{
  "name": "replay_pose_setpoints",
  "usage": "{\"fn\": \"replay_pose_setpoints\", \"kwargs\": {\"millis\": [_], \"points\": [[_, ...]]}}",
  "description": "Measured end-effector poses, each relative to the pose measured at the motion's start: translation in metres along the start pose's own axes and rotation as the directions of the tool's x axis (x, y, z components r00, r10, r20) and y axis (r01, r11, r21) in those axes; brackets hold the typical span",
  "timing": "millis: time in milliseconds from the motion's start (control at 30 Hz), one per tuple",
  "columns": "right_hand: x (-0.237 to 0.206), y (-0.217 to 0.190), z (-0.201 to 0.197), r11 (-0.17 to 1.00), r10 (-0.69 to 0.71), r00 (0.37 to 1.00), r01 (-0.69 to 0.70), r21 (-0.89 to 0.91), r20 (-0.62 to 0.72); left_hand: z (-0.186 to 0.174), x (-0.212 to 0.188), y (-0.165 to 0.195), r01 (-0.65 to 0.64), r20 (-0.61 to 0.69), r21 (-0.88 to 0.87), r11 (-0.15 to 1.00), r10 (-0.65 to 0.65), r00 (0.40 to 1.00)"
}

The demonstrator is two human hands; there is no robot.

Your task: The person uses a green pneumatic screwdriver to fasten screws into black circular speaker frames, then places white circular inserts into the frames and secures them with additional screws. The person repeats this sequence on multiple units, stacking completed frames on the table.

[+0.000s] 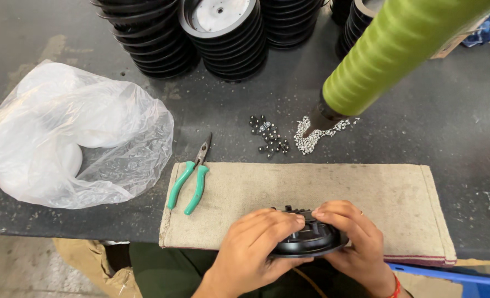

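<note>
Dark bench (421, 110) | pliers (192, 176) left (screws (316, 135) beyond) | both hands' fingers (280, 221) clamped on black disc (311, 243)

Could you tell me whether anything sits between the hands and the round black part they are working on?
Nothing visible does: the left hand and right hand already grip the round black part directly, over the beige cloth mat.

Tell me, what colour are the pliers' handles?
Green, seen in the head view: the pliers lie beside the cloth mat.
</note>
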State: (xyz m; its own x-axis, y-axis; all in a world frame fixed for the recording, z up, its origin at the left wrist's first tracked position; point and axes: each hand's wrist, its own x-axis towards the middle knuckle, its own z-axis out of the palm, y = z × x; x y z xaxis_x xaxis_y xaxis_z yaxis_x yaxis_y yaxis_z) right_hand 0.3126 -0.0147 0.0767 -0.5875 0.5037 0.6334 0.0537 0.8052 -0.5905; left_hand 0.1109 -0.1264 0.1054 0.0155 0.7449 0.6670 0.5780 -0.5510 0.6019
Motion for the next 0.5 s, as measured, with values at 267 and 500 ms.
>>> {"fn": "replay_pose_setpoints", "kwargs": {"millis": [267,500], "points": [[-0.009,0.005,-0.001,0.999,-0.002,1.0,0.002,0.04,0.001,0.007,-0.005,-0.005,-0.069,-0.02,0.041,0.997,0.07,0.997],[-0.005,0.0,0.0,0.999,-0.015,1.0,0.015,0.037,0.0,0.003,-0.011,-0.004,-0.045,0.025,0.032,0.998,0.045,0.999]]}}
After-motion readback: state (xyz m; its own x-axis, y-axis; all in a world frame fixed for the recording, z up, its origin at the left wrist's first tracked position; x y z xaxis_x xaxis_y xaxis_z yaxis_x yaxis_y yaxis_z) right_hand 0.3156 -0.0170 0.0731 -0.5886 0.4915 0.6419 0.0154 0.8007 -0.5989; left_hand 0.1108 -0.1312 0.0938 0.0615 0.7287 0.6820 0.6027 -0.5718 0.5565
